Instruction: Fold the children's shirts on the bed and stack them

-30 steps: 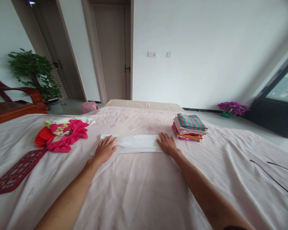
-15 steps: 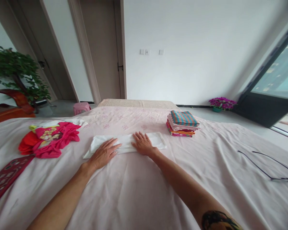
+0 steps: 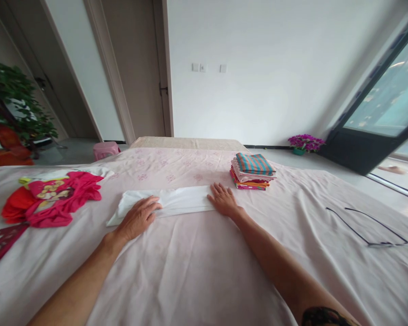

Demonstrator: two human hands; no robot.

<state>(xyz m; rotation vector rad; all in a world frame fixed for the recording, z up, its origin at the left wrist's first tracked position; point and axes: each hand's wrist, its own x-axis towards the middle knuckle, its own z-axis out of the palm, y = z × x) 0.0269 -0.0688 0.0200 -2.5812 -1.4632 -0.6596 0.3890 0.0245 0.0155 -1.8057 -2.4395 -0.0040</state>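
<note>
A white cloth (image 3: 185, 200), folded into a long strip, lies flat on the pale pink sheet (image 3: 190, 262). My left hand (image 3: 138, 218) rests on its left part, palm down with the fingers stretched out. On the cloth's right end my right hand (image 3: 224, 200) lies flat, fingers spread, covering that end. Just beyond the right hand stands a stack of folded cloths (image 3: 253, 171), with a blue and orange striped one on top. Neither hand grips anything.
A loose heap of pink and red clothes (image 3: 54, 197) lies at the left, by a dark red patterned item (image 3: 2, 244). Eyeglasses (image 3: 377, 235) rest at the right. Behind stand a pink stool (image 3: 106, 150), purple flowers (image 3: 306, 143) and a wooden chair (image 3: 8, 145).
My right hand has slid along the white cloth from near its middle to its right end. The left hand stays on the left part. The camera view has turned slightly right.
</note>
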